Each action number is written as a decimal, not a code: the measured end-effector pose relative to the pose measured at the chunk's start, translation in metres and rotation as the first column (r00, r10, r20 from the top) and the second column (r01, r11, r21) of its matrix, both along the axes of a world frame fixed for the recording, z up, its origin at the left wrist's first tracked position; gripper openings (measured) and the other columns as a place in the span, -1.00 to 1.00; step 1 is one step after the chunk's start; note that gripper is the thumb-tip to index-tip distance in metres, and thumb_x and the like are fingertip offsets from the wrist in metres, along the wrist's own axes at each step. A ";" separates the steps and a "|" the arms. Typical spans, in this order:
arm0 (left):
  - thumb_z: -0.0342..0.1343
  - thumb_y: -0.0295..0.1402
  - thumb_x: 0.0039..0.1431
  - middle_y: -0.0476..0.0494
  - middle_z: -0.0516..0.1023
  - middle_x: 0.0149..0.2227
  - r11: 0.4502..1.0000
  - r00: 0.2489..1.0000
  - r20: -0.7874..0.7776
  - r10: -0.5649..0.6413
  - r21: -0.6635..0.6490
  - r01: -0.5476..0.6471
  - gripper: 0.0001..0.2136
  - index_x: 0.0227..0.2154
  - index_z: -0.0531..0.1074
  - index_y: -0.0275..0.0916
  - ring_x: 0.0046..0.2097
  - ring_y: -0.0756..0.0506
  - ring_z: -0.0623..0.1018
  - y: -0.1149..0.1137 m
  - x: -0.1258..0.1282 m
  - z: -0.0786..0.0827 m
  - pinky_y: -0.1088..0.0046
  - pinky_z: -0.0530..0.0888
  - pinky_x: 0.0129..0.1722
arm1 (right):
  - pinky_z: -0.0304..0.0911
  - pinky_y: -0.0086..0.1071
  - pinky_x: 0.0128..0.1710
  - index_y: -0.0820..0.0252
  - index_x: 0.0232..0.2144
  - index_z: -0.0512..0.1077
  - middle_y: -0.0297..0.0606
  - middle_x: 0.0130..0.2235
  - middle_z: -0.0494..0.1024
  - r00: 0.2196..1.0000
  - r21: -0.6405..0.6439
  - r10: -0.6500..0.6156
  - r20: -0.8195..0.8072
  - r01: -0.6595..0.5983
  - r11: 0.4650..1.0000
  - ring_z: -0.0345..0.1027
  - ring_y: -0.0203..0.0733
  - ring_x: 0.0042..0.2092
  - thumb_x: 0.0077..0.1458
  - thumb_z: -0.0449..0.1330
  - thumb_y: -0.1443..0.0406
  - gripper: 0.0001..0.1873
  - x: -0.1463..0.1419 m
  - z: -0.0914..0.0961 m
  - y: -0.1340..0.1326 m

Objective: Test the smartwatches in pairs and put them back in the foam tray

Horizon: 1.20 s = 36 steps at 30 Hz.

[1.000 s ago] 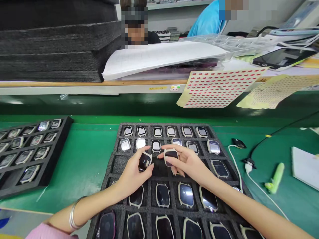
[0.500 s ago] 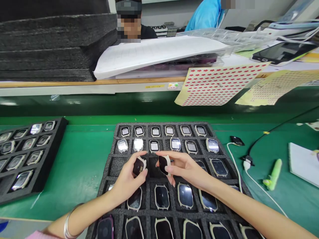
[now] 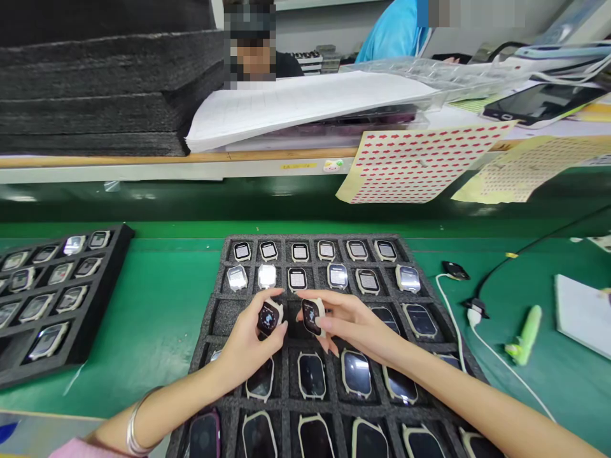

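Note:
My left hand (image 3: 252, 340) grips a smartwatch (image 3: 270, 318) without a strap, its dark screen lit with a small blue and white picture. Between the fingers of my right hand (image 3: 351, 318) is a second strapless smartwatch (image 3: 312, 315) in a light case, its screen lit likewise. Both are held just above the black foam tray (image 3: 228, 316), side by side and slightly apart. Several watches sit in the tray's compartments. Those in the two far rows mostly show white screens, while a nearer watch (image 3: 311, 376) has a dark one. My hands and forearms cover some compartments.
Another foam tray of watches (image 3: 107, 286) lies at the left. To the right are a white cable (image 3: 449, 302), a small black device (image 3: 456, 270), a green pen-like object (image 3: 527, 334) and white paper (image 3: 585, 318). A shelf beyond holds stacked black foam (image 3: 95, 89), papers and a phone (image 3: 539, 102). Two people are behind it.
The screens of both held watches have gone from dark to lit with a picture. My hands stay in nearly the same place, each still holding its watch.

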State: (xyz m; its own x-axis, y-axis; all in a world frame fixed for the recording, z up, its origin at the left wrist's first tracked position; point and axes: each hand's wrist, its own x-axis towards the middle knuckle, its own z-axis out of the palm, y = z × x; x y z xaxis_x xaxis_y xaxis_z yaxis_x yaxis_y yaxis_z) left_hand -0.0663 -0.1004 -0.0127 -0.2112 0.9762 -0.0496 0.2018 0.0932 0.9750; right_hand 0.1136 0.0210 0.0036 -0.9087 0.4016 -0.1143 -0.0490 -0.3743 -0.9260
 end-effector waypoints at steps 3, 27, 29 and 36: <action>0.06 -0.44 0.14 -0.02 0.39 -0.24 1.000 1.000 0.010 -0.008 0.007 0.008 -0.59 0.06 0.19 -0.11 -0.24 -0.06 0.42 -0.001 0.000 0.000 0.45 0.37 -0.18 | 0.32 -0.53 -0.57 0.18 0.10 0.32 -0.12 -0.18 0.49 1.000 -0.005 0.001 -0.006 -0.001 1.000 0.40 -0.37 -0.48 0.15 0.22 0.32 -0.54 0.000 0.000 -0.001; -0.01 -0.52 0.12 0.05 0.30 -0.35 0.998 0.998 0.005 -0.058 0.003 0.058 -0.71 -0.09 0.23 -0.17 -0.33 -0.02 0.32 0.000 -0.005 0.002 0.51 0.28 -0.29 | 0.35 -0.52 -0.54 0.21 0.08 0.36 -0.24 -0.27 0.49 0.996 0.067 -0.042 0.084 0.037 0.997 0.37 -0.40 -0.52 0.12 0.26 0.26 -0.52 0.002 0.010 -0.001; -0.01 -0.52 0.11 0.04 0.29 -0.35 0.998 0.998 0.006 -0.062 0.004 0.062 -0.72 -0.10 0.23 -0.17 -0.33 -0.01 0.32 0.000 -0.005 0.002 0.51 0.28 -0.28 | 0.33 -0.52 -0.54 0.21 0.08 0.36 -0.27 -0.30 0.48 0.995 0.079 -0.047 0.093 0.039 0.996 0.35 -0.41 -0.53 0.12 0.26 0.25 -0.53 0.003 0.010 -0.002; 0.01 -0.51 0.08 0.01 0.33 -0.34 0.999 0.999 -0.047 -0.002 0.032 0.003 -0.69 -0.08 0.27 -0.19 -0.30 -0.05 0.37 0.002 -0.006 0.005 0.48 0.31 -0.26 | 0.34 -0.49 -0.56 0.20 0.09 0.36 -0.23 -0.28 0.49 0.995 0.098 -0.018 0.102 0.008 0.995 0.36 -0.38 -0.53 0.09 0.28 0.22 -0.49 0.002 0.006 0.003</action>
State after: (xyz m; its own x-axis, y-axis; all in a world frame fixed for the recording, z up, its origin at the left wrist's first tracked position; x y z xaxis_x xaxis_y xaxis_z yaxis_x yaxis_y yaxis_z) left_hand -0.0723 -0.0985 -0.0081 -0.2104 0.9776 -0.0087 0.2476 0.0619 0.9669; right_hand 0.1155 0.0237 0.0099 -0.8890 0.4268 -0.1660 0.0436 -0.2819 -0.9585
